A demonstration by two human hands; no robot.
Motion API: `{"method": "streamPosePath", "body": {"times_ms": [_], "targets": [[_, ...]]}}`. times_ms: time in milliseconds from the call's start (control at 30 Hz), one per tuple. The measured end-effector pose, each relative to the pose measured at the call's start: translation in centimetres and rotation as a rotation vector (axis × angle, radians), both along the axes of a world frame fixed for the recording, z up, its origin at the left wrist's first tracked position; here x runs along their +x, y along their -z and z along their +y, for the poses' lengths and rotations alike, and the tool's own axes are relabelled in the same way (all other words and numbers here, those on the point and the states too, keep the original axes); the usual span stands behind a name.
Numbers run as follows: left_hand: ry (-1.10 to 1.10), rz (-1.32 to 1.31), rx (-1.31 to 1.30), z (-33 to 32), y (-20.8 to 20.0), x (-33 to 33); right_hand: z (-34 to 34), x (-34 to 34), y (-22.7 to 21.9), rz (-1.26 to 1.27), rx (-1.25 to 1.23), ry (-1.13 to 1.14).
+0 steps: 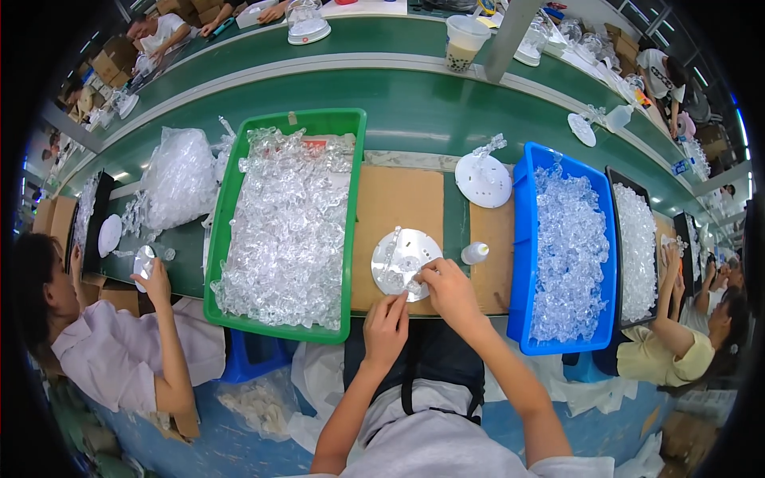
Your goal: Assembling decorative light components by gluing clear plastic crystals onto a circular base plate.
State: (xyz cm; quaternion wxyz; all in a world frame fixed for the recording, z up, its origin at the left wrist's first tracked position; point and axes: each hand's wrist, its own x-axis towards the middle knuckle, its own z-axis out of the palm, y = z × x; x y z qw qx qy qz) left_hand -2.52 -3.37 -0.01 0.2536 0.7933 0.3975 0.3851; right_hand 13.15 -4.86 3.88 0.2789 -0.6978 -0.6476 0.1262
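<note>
White disc (418, 245), lying on the cardboard (400, 195) directly before me, with a clear plastic piece (391, 256) on it. My right grip (422, 276) bends its fingertips to the disc's near right part; my left grip (396, 301) gathers its fingertips by the near edge, presumably for steadying. Whether either pinches anything, I cannot tell. The cardboard probably shields the disc from the table (457, 213). A small bottle (475, 253) sits just right; a second disc (484, 191) lies beyond. Filled green bin (356, 199) and blue bin (522, 263) flank the cardboard, their walls limiting sideways reach.
</note>
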Motion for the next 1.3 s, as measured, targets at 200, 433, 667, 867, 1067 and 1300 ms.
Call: {"method": "streamPosePath", "body": {"times_ms": [200, 433, 667, 867, 1067, 1300], "targets": [[-0.013, 0.153, -0.004, 0.3, 0.6, 1.8, -0.4, 0.4, 0.0, -0.019, 0.070, -0.001], [-0.025, 0.182, 0.104, 0.6, 1.3, 1.6, -3.6, 1.2, 0.5, 0.179, 0.509, 0.755], [-0.039, 0.066, 0.002, 0.6, 1.6, 2.3, -3.7, 3.8, 3.2, 0.501, 0.313, 0.532], [-0.084, 0.031, -0.073, 0.3, 1.6, 2.4, -9.0, 0.7, -0.1, 0.154, -0.004, 0.374], [-0.097, 0.001, -0.096, 0.2, 1.2, 2.9, -8.6, -0.3, -0.3, 0.075, -0.078, 0.327], [-0.104, 0.019, -0.085, 0.1, 1.1, 2.8, -8.3, -0.4, -0.1, 0.102, -0.100, 0.331]]}}
